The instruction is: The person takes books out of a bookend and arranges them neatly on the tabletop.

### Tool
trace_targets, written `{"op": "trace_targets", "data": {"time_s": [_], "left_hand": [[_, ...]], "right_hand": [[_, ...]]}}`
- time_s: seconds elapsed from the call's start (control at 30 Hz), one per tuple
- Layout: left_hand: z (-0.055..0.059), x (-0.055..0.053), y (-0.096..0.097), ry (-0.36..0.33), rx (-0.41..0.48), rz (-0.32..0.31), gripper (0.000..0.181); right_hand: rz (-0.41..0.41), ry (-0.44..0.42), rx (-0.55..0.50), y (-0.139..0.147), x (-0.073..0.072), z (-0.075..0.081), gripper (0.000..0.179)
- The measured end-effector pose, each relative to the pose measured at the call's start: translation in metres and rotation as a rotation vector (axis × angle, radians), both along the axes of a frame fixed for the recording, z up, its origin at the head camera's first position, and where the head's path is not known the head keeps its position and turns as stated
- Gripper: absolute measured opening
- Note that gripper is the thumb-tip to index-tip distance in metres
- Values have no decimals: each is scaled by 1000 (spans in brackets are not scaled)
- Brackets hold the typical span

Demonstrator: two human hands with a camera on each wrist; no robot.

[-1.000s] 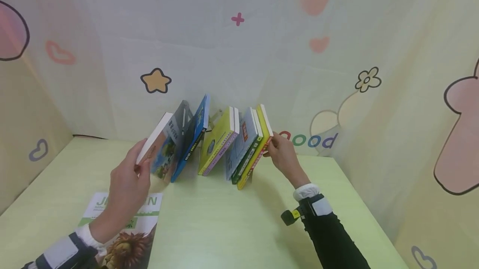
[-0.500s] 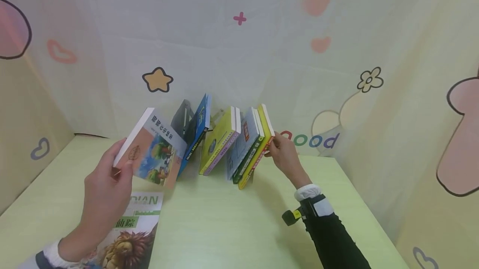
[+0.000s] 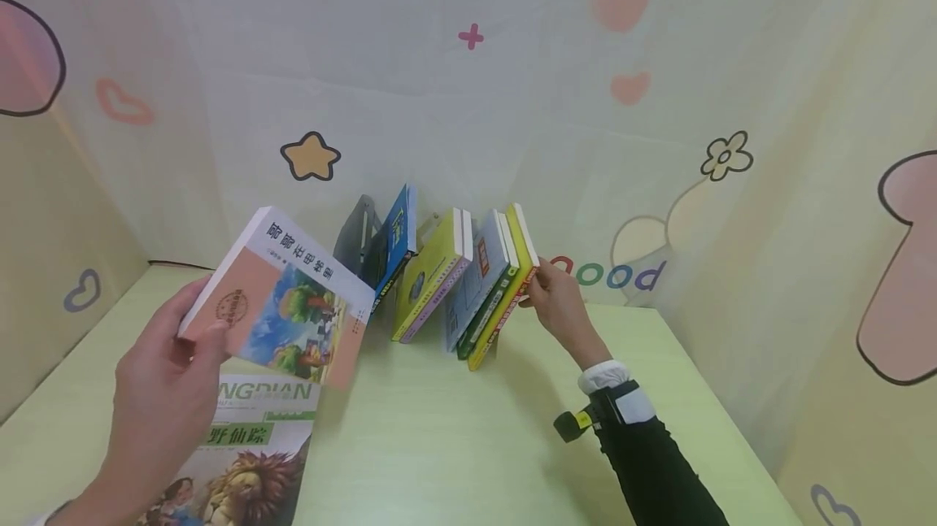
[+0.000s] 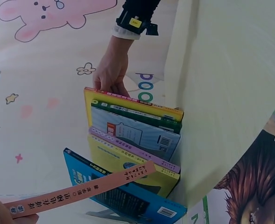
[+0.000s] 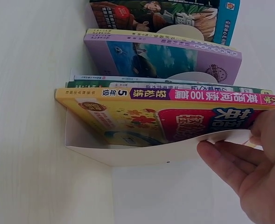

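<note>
In the head view my left hand (image 3: 157,388) pinches a salmon-and-white paperback book (image 3: 281,306) by its left edge, raised and tilted above the table. The left wrist view shows that book's narrow salmon spine (image 4: 81,187). At the right end of the row, my right hand (image 3: 562,306) grips the edge of a white rack panel (image 5: 142,157), its fingers on the outer side. Against that panel leans a yellow book (image 5: 123,122). Beside it stand a green-spined book (image 3: 485,316), a light blue book (image 3: 472,282), a yellow-green book (image 3: 428,274) and a blue book (image 3: 395,241).
A magazine-like book with a lion cover (image 3: 252,469) lies flat on the pale green table (image 3: 424,445), partly under my left hand. A grey upright divider (image 3: 356,233) stands at the row's left end. A patterned curtain (image 3: 512,119) hangs behind.
My left hand has drawn the salmon-and-white book away from the row's left end, leftward and nearer, turning its cover into view. The right hand stays at the row's right end.
</note>
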State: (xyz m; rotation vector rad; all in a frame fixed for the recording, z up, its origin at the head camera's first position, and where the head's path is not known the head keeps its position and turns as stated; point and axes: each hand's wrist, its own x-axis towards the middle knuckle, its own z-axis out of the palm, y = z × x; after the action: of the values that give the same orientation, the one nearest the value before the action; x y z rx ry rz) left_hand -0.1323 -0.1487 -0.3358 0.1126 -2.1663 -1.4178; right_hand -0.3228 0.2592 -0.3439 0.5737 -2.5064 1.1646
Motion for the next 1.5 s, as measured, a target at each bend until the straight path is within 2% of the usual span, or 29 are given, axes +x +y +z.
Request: {"op": "trace_targets", "data": {"time_s": [0.2, 0.4, 0.6, 0.67, 0.83, 1.03, 1.17, 1.33, 1.5], "left_hand": [[3, 9, -7, -64, 32, -20, 53], [0, 16, -10, -119, 75, -108, 53], [-3, 17, -6, -161, 112, -202, 52], [-3, 17, -3, -170, 151, -234, 52], [-6, 13, 1, -270, 272, -339, 53], [-10, 10, 10, -352, 324, -416, 52], [-11, 7, 18, -385, 344, -450, 51], [-13, 1, 26, -402, 364, -456, 49], [-15, -3, 30, -429, 380, -470, 48]], "right_hand": [[-5, -26, 0, 0, 2, 1, 27], [-16, -42, 10, 1, 2, 1, 29], [-9, -51, 0, 0, 0, 1, 27], [-8, -51, -6, 0, 0, 1, 27], [-8, -65, -32, 1, 0, 0, 30], [12, -138, -117, 5, 0, -1, 34], [27, -169, -164, 6, 1, 1, 36], [22, -207, -189, 7, 5, 0, 40], [51, -268, -203, 8, 13, -5, 41]]}}
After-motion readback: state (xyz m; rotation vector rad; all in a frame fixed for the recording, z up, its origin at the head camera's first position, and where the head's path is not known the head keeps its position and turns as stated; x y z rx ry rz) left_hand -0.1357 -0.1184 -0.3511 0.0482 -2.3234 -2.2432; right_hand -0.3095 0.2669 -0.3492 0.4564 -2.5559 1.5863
